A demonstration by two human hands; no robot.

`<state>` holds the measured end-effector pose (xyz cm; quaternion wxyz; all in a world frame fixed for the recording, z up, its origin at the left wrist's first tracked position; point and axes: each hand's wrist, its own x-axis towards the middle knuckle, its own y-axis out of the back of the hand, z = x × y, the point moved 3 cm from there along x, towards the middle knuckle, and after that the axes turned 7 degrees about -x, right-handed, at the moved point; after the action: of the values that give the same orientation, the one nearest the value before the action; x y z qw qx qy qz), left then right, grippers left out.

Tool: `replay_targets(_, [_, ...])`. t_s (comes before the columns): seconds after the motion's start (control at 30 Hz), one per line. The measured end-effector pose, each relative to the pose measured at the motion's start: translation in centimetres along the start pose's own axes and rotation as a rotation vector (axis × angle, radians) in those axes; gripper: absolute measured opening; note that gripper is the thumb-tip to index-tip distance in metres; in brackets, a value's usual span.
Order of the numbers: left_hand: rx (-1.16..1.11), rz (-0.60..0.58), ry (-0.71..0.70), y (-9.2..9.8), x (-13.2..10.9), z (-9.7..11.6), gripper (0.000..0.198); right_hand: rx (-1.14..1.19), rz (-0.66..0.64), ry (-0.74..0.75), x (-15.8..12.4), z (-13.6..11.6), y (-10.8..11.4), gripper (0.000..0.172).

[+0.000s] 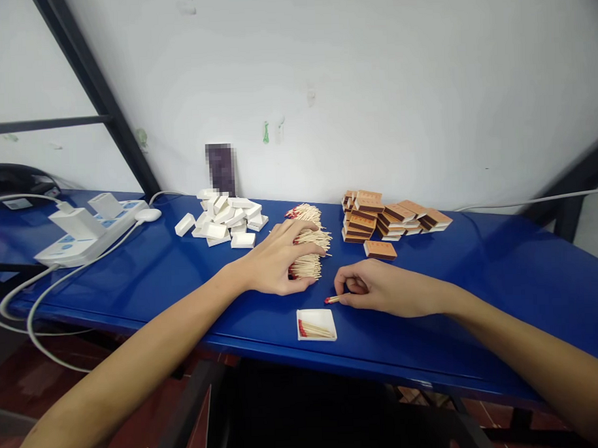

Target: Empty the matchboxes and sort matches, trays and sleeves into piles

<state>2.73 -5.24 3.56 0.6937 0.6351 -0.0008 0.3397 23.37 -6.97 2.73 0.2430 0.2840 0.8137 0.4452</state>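
My left hand (283,257) lies with its fingers spread over a long pile of red-headed matches (308,266). To the right of the pile, my right hand (367,288) pinches a few matches (334,300), their red heads pointing left. Just below them, near the table's front edge, rests an open white matchbox tray (322,314) with several matches lying side by side in its lower part, red heads at the left. A single brown matchbox sleeve (380,250) lies behind my right hand.
White empty trays (225,220) are heaped at the back left, before a blurred dark upright object (221,168). Brown sleeves (391,214) are stacked at the back right. A power strip (93,234) with plugs and white cables sits on the blue table (502,282) at the left.
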Motion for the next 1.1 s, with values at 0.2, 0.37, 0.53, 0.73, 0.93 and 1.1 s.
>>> replay_targets(0.2, [0.017, 0.011, -0.010, 0.2, 0.0, 0.0, 0.045, -0.249, 0.107, 0.087, 0.5, 0.1, -0.9, 0.005])
replay_targets(0.37, [0.021, 0.009, 0.013, 0.2, 0.0, -0.3, 0.045, -0.349, 0.134, 0.095, 0.6, -0.2, -1.1, 0.005])
replay_targets(0.53, [0.032, 0.030, 0.034, 0.4, -0.1, -0.7, 0.039, -0.218, 0.195, 0.156, 0.5, -0.9, -1.3, 0.008])
replay_targets(0.73, [0.046, 0.051, 0.004, 0.4, -0.2, -1.0, 0.038, -0.226, 0.266, 0.211, -0.2, -2.1, -1.3, 0.008])
replay_targets(0.93, [0.045, 0.045, 0.009, 0.4, -0.1, -0.8, 0.037, -0.061, 0.248, 0.267, -0.9, -4.1, -2.0, 0.007])
replay_targets(1.1, [0.046, 0.033, 0.014, 0.3, -0.1, -0.7, 0.036, -0.086, 0.287, 0.290, -0.6, -4.5, -3.3, 0.008])
